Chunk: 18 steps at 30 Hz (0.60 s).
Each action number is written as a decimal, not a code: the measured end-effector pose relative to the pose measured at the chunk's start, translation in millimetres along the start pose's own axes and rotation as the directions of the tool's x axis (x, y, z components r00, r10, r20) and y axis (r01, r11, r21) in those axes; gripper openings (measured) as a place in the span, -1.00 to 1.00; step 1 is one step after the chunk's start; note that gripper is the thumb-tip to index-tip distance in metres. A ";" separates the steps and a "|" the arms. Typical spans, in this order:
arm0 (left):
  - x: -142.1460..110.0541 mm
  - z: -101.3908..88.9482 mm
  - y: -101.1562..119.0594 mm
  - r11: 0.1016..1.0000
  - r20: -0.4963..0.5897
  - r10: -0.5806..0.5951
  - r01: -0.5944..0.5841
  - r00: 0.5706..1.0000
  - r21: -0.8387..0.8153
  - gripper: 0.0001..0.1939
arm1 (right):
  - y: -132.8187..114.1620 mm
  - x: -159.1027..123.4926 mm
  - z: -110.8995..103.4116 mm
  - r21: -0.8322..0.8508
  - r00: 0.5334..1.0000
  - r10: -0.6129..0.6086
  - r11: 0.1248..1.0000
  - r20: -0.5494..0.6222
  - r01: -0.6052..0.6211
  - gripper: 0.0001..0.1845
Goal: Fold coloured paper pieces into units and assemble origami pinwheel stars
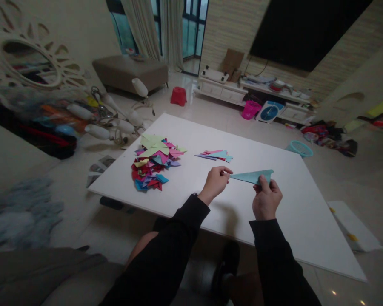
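I hold a folded light-blue paper (253, 176), shaped like a long triangle, above the white table (185, 187). My left hand (215, 182) pinches its pointed left tip between thumb and fingers. My right hand (266, 199) grips the wider right end from below, thumb on top. Both sleeves are black. A heap of folded coloured paper pieces (153, 163) lies on the table to the left. A small stack of flat coloured sheets (214, 155) lies just beyond my hands.
A fallen chandelier with white lamps (115, 121) lies off the table's left edge. A white sheet (354, 225) rests on the floor at right. Farther back are a red stool (178, 96), a pink basket (250, 109), a teal basket (299, 148) and a TV cabinet (230, 89).
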<state>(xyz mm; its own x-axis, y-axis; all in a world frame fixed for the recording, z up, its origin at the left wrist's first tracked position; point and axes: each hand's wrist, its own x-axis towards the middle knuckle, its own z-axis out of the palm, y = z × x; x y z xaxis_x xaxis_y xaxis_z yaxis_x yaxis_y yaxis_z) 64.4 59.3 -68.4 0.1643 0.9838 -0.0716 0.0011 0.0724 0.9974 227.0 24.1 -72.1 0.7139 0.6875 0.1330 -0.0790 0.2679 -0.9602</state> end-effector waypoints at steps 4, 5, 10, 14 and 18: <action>-2.6 -11.0 2.4 0.997 -0.029 0.025 -0.023 0.999 0.077 -0.74 | 5.5 -1.0 0.6 0.004 0.999 0.033 0.999 0.032 -0.033 -0.57; -4.1 -13.4 3.0 0.995 -0.024 0.033 -0.031 0.999 0.094 -0.77 | 6.5 -1.5 1.2 -0.003 0.999 0.034 0.999 0.037 -0.034 -0.56; -10.1 -21.6 4.3 0.994 0.026 0.049 -0.051 0.998 0.100 -0.83 | 10.5 -5.6 6.4 -0.009 0.996 0.066 0.998 0.059 -0.065 -0.56; -10.5 -25.8 5.4 0.994 -0.029 0.068 -0.065 0.997 0.088 -0.88 | 15.4 -8.8 12.8 -0.015 0.994 0.084 0.996 0.075 -0.083 -0.56; -8.7 -33.9 8.8 0.999 -0.136 0.000 0.005 0.991 0.038 -0.90 | 19.9 -7.4 15.9 -0.048 0.996 0.028 0.999 0.086 -0.024 -0.59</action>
<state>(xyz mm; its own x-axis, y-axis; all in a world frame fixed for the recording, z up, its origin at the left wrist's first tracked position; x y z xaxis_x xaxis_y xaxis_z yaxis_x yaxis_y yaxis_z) 29.5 57.0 -59.4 0.0288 0.9970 -0.0724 0.0393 0.0712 0.9967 209.0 35.1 -88.3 0.6492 0.7500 0.1267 -0.0623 0.2184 -0.9739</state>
